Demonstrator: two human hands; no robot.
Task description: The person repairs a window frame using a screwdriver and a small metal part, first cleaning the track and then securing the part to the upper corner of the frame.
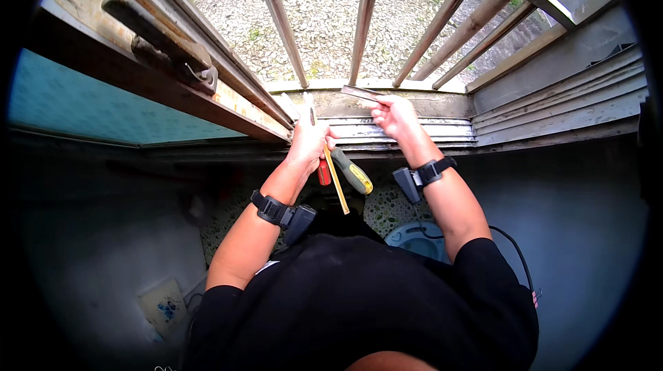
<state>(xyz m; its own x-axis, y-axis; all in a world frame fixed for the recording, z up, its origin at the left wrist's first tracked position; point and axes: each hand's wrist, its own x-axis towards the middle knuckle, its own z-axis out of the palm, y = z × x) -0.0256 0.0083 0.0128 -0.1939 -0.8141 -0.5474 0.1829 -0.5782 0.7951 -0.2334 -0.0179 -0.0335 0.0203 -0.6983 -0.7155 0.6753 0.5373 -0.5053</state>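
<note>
The right hand (397, 119) has its thumb and fingertips closed in a pinch on one end of a flat metal strip (359, 93), which points toward 10 o'clock over the sill. The left hand (311, 142) is curled around a bundle of tools, its fingers nearly closed: a green-and-yellow handle (352, 172) sticks out toward 4 o'clock, a thin yellow rod (337, 181) toward 5, and a short red handle (324, 172) between 5 and 6 (what lies inside the grip I cannot tell).

Between the hands, at the left hand's 3 o'clock, runs the window track (400, 131). At its 10 o'clock stands the window frame (242, 110), carrying a worn latch (162, 36). Metal bars (366, 19) rise at 12 o'clock, with gravel (321, 19) beyond. Directly at the right hand's 6 o'clock sits a partly hidden light-blue object (416, 241).
</note>
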